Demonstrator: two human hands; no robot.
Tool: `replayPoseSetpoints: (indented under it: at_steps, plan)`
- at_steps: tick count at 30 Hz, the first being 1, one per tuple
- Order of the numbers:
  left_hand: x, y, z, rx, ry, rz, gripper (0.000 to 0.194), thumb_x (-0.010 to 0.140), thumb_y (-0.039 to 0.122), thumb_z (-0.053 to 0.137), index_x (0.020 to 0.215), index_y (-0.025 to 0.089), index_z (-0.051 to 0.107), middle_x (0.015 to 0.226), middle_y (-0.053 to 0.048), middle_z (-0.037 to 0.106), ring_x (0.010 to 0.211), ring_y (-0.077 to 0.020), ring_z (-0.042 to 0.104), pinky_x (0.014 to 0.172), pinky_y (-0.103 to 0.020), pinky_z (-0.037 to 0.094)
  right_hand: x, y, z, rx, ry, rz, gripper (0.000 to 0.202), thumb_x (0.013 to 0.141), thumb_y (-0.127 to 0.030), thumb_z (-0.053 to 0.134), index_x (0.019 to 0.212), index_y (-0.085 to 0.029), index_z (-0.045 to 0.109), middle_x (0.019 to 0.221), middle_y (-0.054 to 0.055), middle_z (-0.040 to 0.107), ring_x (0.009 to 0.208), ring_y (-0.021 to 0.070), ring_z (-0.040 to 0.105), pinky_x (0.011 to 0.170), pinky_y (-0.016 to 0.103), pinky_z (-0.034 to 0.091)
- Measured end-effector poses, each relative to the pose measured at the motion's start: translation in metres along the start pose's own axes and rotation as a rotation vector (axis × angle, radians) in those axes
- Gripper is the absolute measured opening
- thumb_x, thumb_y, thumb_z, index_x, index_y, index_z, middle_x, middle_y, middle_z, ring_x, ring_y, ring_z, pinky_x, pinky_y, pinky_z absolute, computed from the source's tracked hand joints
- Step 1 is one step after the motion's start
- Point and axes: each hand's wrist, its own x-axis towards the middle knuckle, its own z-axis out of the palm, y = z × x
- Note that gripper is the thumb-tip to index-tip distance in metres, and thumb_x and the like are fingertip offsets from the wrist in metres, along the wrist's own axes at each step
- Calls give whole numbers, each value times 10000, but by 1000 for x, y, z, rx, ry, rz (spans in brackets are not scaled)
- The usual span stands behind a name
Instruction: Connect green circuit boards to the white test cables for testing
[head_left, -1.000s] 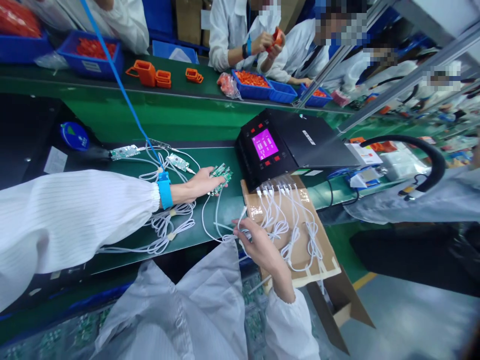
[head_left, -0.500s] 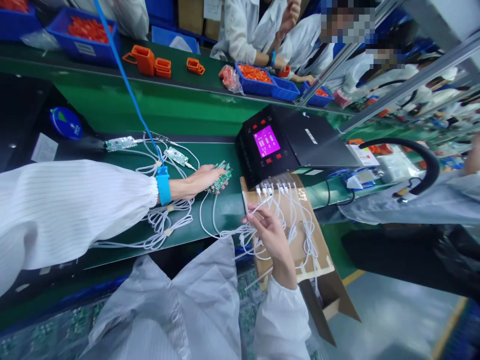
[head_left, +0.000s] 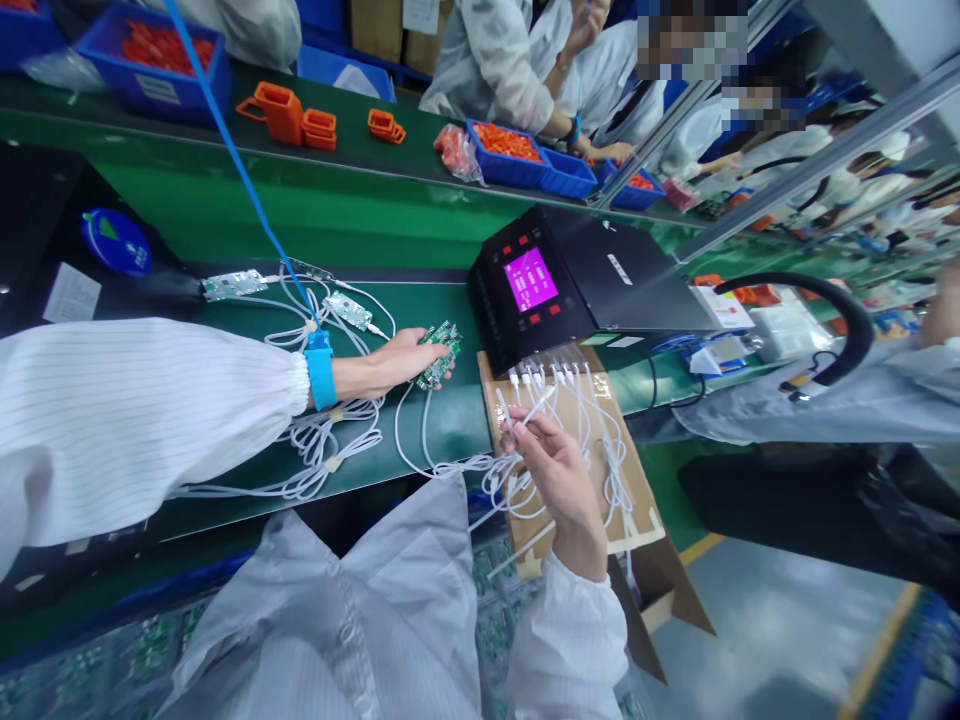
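Note:
My left hand (head_left: 394, 365), with a blue strap (head_left: 320, 370) at the wrist, is closed on green circuit boards (head_left: 441, 358) above the green bench. A white cable (head_left: 536, 402) is pinched between the thumb and fingers of my right hand (head_left: 551, 455), in front of a black tester (head_left: 529, 290) with a lit magenta screen. Several white plugs (head_left: 536, 380) sit along the tester's lower edge. Two lighter boards, one at the left (head_left: 235, 285) and one nearer the middle (head_left: 349, 311), lie on the bench among coiled white cables (head_left: 330, 465).
Cardboard (head_left: 637, 490) extends below the tester. On the shelf behind stand orange holders (head_left: 281, 112) and blue bins (head_left: 506, 165) of orange parts. Other people in white coats (head_left: 487, 60) work across the line. A black curved tube (head_left: 832, 290) rises at the right.
My right hand has moved slightly right and down with the cable, whose end now points up more clearly. My left hand still grips the boards, and the whole view has shifted a little.

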Motion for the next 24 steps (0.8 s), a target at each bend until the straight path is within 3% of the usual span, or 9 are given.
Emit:
replayPoseSetpoints:
  at_steps: [6,11,17,20,24]
  plan:
    - [-3,3,2,-12,2,-1,222,875,212,737,1068,171,634,849,-92,728,839,-258,711,890,-452,577,-3,-18,-7,139,154,-124,282,881,-420,752,1108,-253,747,807,-9,560,626,106,433,636,297,462]
    - [-3,1,0,4,-10,-1,232,839,240,766,1031,191,645,835,-89,737,803,-251,715,877,-434,578,-3,-22,-5,62,202,-126,357,949,-526,655,1140,-236,735,755,-27,507,551,87,356,548,271,388]
    - [-1,-7,0,-62,-80,-10,142,842,215,702,923,205,586,831,-93,722,827,-264,729,829,-438,596,-4,5,34,-225,66,-48,503,976,-579,595,1318,-211,601,657,-56,549,545,123,497,517,241,397]
    - [-6,-6,4,-34,-84,-41,170,841,207,700,929,206,555,834,-62,716,830,-245,739,822,-394,590,-7,14,57,-468,11,-150,394,1032,-532,512,1191,-207,667,662,-44,560,552,122,505,549,241,396]
    - [-16,-2,11,-59,-91,-50,196,858,176,693,951,199,523,961,-43,698,881,-226,761,864,-364,571,-13,20,75,-742,29,-299,333,1080,-430,456,1058,-205,701,674,-22,607,560,121,530,581,241,359]
